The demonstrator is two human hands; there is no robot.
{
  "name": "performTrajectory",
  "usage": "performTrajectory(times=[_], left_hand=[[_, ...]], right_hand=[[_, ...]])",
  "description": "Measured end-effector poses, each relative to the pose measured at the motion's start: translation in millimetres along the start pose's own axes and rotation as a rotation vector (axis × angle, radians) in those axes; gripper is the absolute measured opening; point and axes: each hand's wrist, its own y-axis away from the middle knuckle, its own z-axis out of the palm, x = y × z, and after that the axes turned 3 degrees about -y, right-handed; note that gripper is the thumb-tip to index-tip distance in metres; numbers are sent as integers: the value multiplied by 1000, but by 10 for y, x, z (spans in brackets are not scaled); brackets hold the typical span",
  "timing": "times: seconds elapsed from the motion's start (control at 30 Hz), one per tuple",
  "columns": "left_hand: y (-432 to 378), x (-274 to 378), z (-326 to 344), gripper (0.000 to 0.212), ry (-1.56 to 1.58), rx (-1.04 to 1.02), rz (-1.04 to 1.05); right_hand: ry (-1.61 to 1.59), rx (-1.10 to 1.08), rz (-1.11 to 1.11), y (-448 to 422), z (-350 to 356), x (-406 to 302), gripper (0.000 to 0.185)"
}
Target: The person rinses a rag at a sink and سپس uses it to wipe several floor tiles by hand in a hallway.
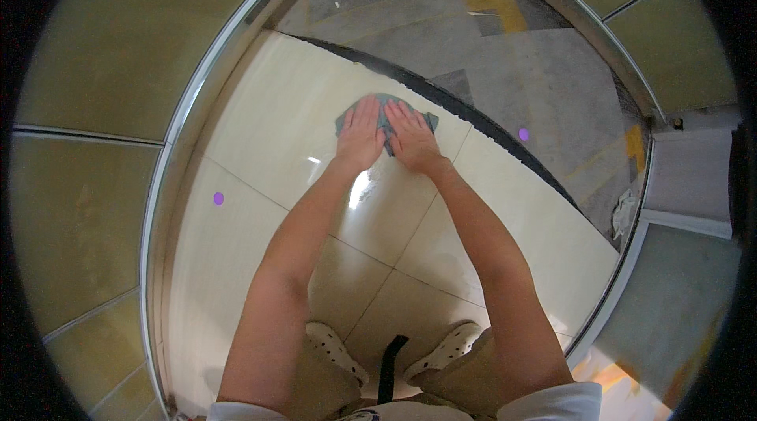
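A grey-green cloth (387, 103) lies spread on the glossy cream floor tiles (266, 101), close to their dark edge. Pressed flat on its left part is my left hand (362, 134), fingers pointing away from me. My right hand (412, 136) rests flat on the right part, its thumb near the other thumb. Neither hand's fingers are curled around the cloth. Wet-looking, shiny streaks show on the tile just below the hands.
Beyond a black edge strip (426, 87) lies a grey floor (532, 78) with yellow markings. Metal-framed panels (83, 202) stand at left and right. Crumpled whitish material (623, 214) lies near the right frame. My perforated clogs (446, 350) are on the tiles below.
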Motion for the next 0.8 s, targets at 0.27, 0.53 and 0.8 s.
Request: performTrajectory(times=[0.27,0.53,0.8], left_hand=[[72,203,127,62,9,56,93],[523,416,179,63,-36,23,166],[1121,580,155,64,-51,-63,198]], right_hand=[[45,36,41,290,-9,92,62],[47,11,113,830,58,-207,65],[50,-104,176,1396,183,-541,66]])
